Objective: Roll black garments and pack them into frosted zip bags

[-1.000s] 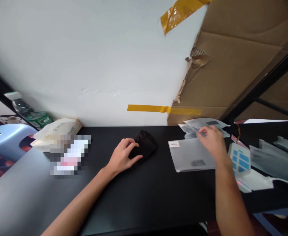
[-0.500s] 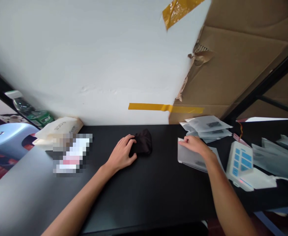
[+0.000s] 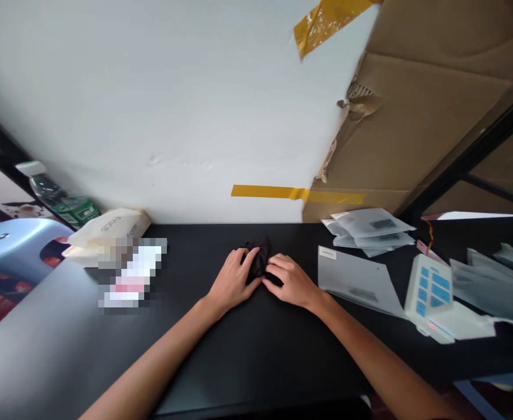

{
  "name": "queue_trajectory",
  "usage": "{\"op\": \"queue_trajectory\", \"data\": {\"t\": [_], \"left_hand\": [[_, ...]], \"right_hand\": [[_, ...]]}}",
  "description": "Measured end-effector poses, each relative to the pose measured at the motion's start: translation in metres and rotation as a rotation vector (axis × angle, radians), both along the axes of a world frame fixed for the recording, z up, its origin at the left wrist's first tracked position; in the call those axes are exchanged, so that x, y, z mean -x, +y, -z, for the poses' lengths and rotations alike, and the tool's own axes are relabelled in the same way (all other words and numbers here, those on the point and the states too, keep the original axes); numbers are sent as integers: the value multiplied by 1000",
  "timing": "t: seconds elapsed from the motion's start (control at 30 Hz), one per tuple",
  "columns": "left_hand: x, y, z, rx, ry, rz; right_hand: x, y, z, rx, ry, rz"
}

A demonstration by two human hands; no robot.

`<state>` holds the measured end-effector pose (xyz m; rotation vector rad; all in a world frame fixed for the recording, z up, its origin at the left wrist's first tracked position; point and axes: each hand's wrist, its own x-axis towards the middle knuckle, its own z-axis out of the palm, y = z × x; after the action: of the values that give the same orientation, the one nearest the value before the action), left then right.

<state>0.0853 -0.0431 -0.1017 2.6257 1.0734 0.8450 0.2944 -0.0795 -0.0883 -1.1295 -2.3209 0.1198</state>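
Note:
A small bundle of thin black fabric [image 3: 258, 252] lies bunched on the black table; its exact kind is hard to make out. My left hand [image 3: 235, 277] grips it from the left, thumb and fingers closed on its edge. From the right, my right hand [image 3: 289, 279] pinches the other side, fingertips close to those of the left. Both hands hide part of the fabric. Right of my right hand, a frosted plastic bag [image 3: 356, 277] with a small white label at its corner lies flat on the table.
Several frosted bags [image 3: 370, 224] are stacked against the cardboard [image 3: 414, 134] at the back right. A white device with blue keys [image 3: 431, 289] and a cable sits on the right. On the left are a tissue pack [image 3: 107, 230], a bottle [image 3: 63, 198], a blue stool [image 3: 15, 245] and a blurred-out item [image 3: 136, 274].
My right hand has left the labelled frosted bag and moved left onto the black fabric. My left hand has shifted slightly right. The fabric, flatter before, is now bunched between both hands.

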Motion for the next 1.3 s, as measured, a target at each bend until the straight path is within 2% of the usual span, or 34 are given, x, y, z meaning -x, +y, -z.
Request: {"op": "queue_trajectory", "data": {"t": [0.1, 0.27, 0.43, 0.6, 0.7, 0.77, 0.93, 1.0, 1.07, 1.17, 1.23, 1.3], "left_hand": [[3, 0, -8, 111, -114, 30], [6, 2, -19, 332, -380, -43], [11, 12, -17, 579, -760, -199], [3, 14, -17, 829, -1148, -226], [-3, 12, -18, 968, -1273, -243], [-1, 16, -17, 904, -1251, -307], [29, 39, -12, 518, -1180, -547], [38, 41, -15, 387, -1119, -589], [39, 36, -20, 186, -856, -543], [28, 21, -25, -80, -279, -373], [24, 17, -24, -80, -68, -290], [29, 23, -21, 5, -43, -265]], "right_hand": [[4, -4, -1, -17, 58, -46], [10, -6, 3, -15, 225, 36], [7, -5, 3, 10, 72, 58], [-2, -5, -8, -155, 184, 102], [3, -8, -9, -115, 98, 61], [9, -8, -6, -38, -3, 44], [1, -1, 1, 46, -71, 54], [-8, 1, -1, 67, -64, 47], [-15, 3, -4, 84, -61, 39], [-20, 3, -9, 114, -66, 23], [-22, 3, -12, 143, -69, 20], [-26, 3, -15, 194, -58, 27]]}}
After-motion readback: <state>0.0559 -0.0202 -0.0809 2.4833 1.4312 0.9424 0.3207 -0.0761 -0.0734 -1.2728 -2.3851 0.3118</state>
